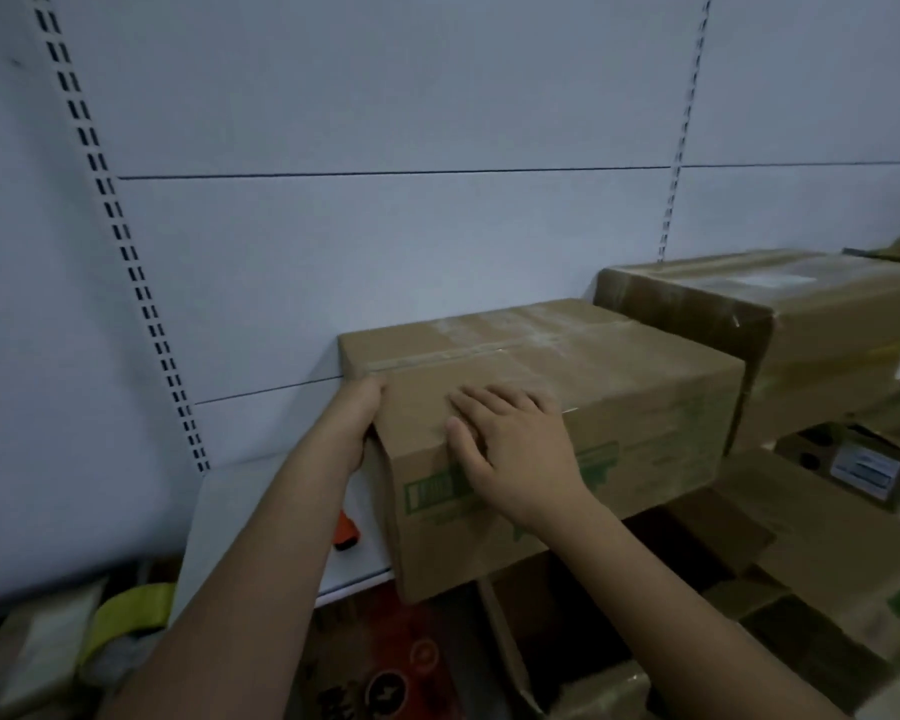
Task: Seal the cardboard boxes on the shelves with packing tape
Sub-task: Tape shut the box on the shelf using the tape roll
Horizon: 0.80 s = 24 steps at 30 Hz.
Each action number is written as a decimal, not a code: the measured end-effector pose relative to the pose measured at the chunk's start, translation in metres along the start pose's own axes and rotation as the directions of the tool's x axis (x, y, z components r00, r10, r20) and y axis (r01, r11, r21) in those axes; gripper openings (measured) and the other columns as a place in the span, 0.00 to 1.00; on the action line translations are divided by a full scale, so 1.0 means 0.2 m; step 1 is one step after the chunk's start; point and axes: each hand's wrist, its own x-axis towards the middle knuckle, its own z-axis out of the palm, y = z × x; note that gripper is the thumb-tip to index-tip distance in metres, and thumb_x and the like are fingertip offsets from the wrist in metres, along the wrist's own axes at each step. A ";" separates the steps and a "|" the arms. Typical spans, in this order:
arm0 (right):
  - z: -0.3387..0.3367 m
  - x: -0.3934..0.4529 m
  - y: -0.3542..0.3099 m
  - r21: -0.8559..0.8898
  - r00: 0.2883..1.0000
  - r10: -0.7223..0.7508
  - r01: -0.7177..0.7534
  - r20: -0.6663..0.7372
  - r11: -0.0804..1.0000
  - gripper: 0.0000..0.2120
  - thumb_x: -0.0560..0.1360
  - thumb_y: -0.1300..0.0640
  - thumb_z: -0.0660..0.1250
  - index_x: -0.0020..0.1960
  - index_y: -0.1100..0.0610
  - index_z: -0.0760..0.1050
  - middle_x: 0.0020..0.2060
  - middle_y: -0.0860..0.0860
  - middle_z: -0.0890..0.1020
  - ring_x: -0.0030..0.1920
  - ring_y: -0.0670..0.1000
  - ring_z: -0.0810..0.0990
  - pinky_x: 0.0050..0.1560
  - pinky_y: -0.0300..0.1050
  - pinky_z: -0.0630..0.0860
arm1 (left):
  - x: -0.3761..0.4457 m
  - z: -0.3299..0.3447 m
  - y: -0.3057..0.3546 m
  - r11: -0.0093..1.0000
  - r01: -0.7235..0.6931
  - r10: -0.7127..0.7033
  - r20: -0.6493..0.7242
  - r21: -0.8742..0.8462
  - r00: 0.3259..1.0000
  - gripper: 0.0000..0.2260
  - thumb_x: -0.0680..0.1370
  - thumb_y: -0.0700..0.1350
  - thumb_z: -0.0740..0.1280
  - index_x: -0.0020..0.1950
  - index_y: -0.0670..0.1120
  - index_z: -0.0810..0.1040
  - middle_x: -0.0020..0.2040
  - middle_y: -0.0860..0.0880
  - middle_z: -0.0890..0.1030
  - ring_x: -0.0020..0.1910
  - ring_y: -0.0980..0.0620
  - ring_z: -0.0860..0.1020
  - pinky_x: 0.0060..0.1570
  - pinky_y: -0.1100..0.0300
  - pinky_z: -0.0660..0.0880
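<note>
Hands: two. Both are on the same box.
Left hand (357,423): it is on the left end of the near box (567,387). Its fingers go round the far side, out of sight, so I cannot tell if they curl tight or lie flat.
Right hand (515,449): it lies flat with straight, spread fingers. It presses on the front top edge of the near box and holds nothing.
Boxes on the shelf: two in plain sight. The near box sits on the white shelf (219,517) and its front corner sticks out past the edge. It has green print on the front. The second box (780,314) stands just behind it, to the right, and looks taller.
Tape on boxes: one clear strip (489,350) runs along the top seam of the near box. The second box is shiny with tape too.
Tape rolls: one yellowish roll (131,610), low on the left, below the shelf.
Orange thing (346,532): one, on the shelf just beside the near box, partly hidden by the left arm. I cannot tell what it is.
Boxes down below: several more, some open, on the lower right.
</note>
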 end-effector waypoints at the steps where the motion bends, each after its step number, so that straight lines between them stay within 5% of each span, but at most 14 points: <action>1: -0.01 0.01 0.00 -0.005 1.000 -0.012 0.012 0.026 1.000 0.33 0.79 0.36 0.38 0.75 0.46 0.66 0.74 0.43 0.69 0.75 0.47 0.63 0.74 0.50 0.56 | -0.02 -0.02 -0.01 1.000 0.000 0.000 0.026 -0.020 1.000 0.11 0.84 0.50 0.60 0.50 0.45 0.78 0.45 0.45 0.82 0.43 0.48 0.80 0.43 0.56 0.78; 3: -0.03 0.03 0.00 -0.001 0.995 -0.027 0.028 0.093 1.000 0.31 0.81 0.37 0.40 0.76 0.47 0.65 0.74 0.45 0.68 0.75 0.49 0.63 0.74 0.51 0.57 | -0.05 -0.12 -0.07 0.997 0.039 -0.036 0.032 -0.074 0.999 0.17 0.84 0.55 0.59 0.56 0.43 0.79 0.51 0.45 0.83 0.51 0.47 0.81 0.56 0.53 0.77; 5: -0.07 0.04 -0.04 0.076 0.993 -0.031 0.023 0.110 0.997 0.27 0.83 0.40 0.46 0.72 0.51 0.71 0.73 0.48 0.70 0.72 0.52 0.68 0.71 0.51 0.64 | -0.15 -0.29 -0.17 0.995 -0.060 0.053 -0.085 -0.080 0.995 0.18 0.85 0.51 0.56 0.57 0.40 0.79 0.53 0.43 0.84 0.53 0.46 0.82 0.56 0.54 0.78; 8: -0.08 0.01 -0.22 0.208 0.955 -0.121 0.181 -0.270 0.961 0.17 0.82 0.50 0.56 0.56 0.58 0.81 0.58 0.54 0.82 0.52 0.54 0.81 0.51 0.49 0.77 | -0.29 -0.63 -0.37 0.919 -0.321 0.385 -0.341 0.231 0.857 0.11 0.84 0.41 0.60 0.54 0.41 0.82 0.47 0.47 0.86 0.47 0.49 0.85 0.52 0.56 0.80; 11: 0.03 -0.06 -0.52 0.240 0.843 -0.240 0.390 -0.482 0.889 0.11 0.79 0.56 0.60 0.45 0.57 0.80 0.40 0.51 0.81 0.38 0.51 0.77 0.38 0.48 0.73 | -0.30 -0.98 -0.54 0.792 -0.238 0.524 -0.426 0.562 0.737 0.06 0.81 0.41 0.65 0.53 0.49 0.81 0.48 0.53 0.83 0.50 0.51 0.81 0.51 0.53 0.78; 13: 0.21 -0.06 -0.71 0.273 0.860 -0.369 0.472 -0.353 0.838 0.12 0.79 0.54 0.58 0.45 0.55 0.80 0.39 0.50 0.81 0.38 0.52 0.77 0.38 0.49 0.74 | -0.22 -1.17 -0.62 0.666 -0.133 0.558 -0.371 0.734 0.742 0.10 0.80 0.42 0.66 0.60 0.48 0.80 0.56 0.49 0.79 0.58 0.46 0.78 0.57 0.49 0.76; 15: 0.48 -0.04 -0.83 0.332 0.909 -0.412 0.406 -0.055 0.852 0.16 0.81 0.52 0.55 0.59 0.55 0.79 0.55 0.53 0.82 0.53 0.53 0.80 0.50 0.49 0.77 | -0.14 -1.27 -0.66 0.597 -0.047 0.473 -0.303 0.801 0.827 0.16 0.80 0.47 0.66 0.67 0.46 0.76 0.64 0.46 0.76 0.63 0.45 0.74 0.63 0.48 0.74; 18: 0.83 0.00 -0.89 0.306 0.830 -0.398 0.291 0.391 0.906 0.25 0.84 0.48 0.53 0.79 0.54 0.59 0.79 0.53 0.58 0.77 0.53 0.60 0.73 0.46 0.59 | -0.08 -1.34 -0.67 0.578 -0.014 0.232 -0.148 0.816 0.961 0.21 0.77 0.61 0.63 0.66 0.51 0.75 0.64 0.50 0.78 0.60 0.50 0.77 0.62 0.49 0.74; 21: 0.99 0.03 -0.91 0.222 0.795 -0.350 0.274 0.496 0.936 0.29 0.84 0.42 0.46 0.81 0.51 0.48 0.80 0.51 0.47 0.80 0.51 0.47 0.77 0.48 0.44 | -0.02 -1.40 -0.65 0.515 -0.046 0.079 0.005 0.856 0.997 0.20 0.77 0.62 0.67 0.64 0.53 0.75 0.61 0.54 0.79 0.55 0.53 0.78 0.56 0.54 0.76; 24: 1.04 0.04 -0.92 0.185 0.788 -0.325 0.268 0.523 0.946 0.29 0.83 0.40 0.43 0.81 0.49 0.44 0.80 0.49 0.44 0.80 0.49 0.43 0.78 0.49 0.41 | 0.03 -1.47 -0.62 0.467 -0.062 -0.011 0.076 0.882 0.997 0.28 0.70 0.70 0.68 0.60 0.52 0.79 0.57 0.54 0.82 0.52 0.54 0.79 0.55 0.53 0.77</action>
